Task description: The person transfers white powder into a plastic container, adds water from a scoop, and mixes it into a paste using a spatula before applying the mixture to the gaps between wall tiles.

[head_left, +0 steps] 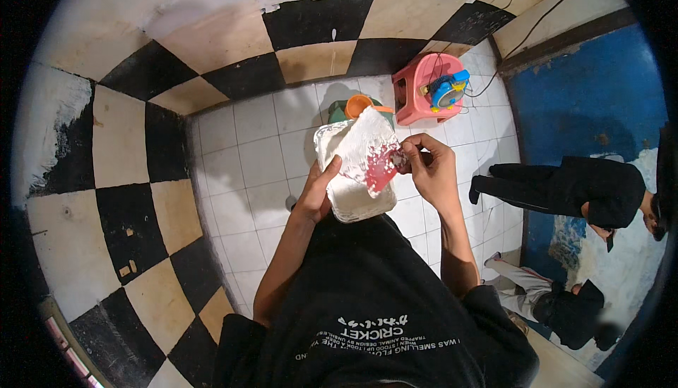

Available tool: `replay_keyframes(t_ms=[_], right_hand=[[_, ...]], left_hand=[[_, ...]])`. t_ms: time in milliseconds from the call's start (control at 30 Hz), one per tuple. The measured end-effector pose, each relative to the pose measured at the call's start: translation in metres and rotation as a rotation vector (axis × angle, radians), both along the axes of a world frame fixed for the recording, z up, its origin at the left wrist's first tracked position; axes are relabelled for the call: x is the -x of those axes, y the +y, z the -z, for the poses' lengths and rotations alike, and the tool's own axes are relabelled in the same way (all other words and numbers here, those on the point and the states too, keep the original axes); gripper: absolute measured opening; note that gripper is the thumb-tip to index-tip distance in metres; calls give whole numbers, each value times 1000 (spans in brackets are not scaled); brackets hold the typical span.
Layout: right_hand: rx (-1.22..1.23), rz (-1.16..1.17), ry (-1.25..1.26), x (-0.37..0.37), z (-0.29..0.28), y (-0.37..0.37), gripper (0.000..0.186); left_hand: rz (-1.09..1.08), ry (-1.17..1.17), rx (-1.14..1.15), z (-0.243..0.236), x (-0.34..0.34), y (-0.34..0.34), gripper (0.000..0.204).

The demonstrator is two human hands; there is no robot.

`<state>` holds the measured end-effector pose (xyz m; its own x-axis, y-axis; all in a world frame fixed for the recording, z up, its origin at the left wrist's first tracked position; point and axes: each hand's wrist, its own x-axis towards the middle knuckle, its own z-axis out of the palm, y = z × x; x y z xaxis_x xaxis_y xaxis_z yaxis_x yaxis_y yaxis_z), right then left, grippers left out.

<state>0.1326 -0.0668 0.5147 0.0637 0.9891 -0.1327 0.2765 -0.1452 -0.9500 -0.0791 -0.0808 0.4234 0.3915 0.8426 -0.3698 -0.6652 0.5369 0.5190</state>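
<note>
In front of my body my left hand (318,190) grips the side of a shallow white tub (360,208), thumb over its rim. The tub's rim and inside are smeared with white paste. Across the tub lies a flat red scraper (381,169), mostly coated in lumpy white paste, with bare red toward its right corner. My right hand (429,165) pinches the scraper's right edge between thumb and fingers. A small greyish patch shows at those fingertips; I cannot make out what it is.
Beyond the tub, an orange dipper (359,107) rests on a green container (337,112). A pink plastic stool (413,95) carries a blue and yellow device (448,91) with a cable. Checkered walls (120,225) stand left and ahead. Two people (565,190) are at right by a blue wall.
</note>
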Motion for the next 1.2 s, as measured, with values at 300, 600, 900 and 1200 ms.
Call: replay_keyframes(t_ms=[300, 600, 900, 1200], right_hand=[[-209, -116, -331, -12, -6, 17, 5], [37, -308, -144, -20, -24, 29, 15], [82, -306, -20, -22, -20, 36, 13], [110, -311, 77, -24, -3, 29, 11]], left_hand=[[152, 154, -113, -12, 13, -6, 57], [160, 219, -45, -27, 15, -5, 66], [128, 146, -80, -23, 13, -5, 66], [141, 196, -38, -25, 13, -4, 66]])
